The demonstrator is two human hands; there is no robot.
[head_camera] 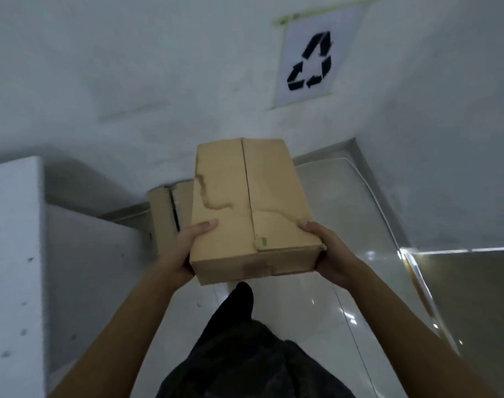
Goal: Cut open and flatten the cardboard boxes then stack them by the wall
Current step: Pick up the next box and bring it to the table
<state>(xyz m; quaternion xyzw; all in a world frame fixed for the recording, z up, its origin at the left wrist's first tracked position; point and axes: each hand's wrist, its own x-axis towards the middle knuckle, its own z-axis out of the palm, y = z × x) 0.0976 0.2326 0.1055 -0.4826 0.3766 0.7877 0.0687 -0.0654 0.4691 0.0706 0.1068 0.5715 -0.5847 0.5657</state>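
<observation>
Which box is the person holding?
The closed box in front, gripped at its near corners by the left hand and right hand. The other box sits behind it by the wall, untouched.

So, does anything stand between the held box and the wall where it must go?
Only another cardboard box on the floor at the wall, partly hidden behind the held box.
</observation>
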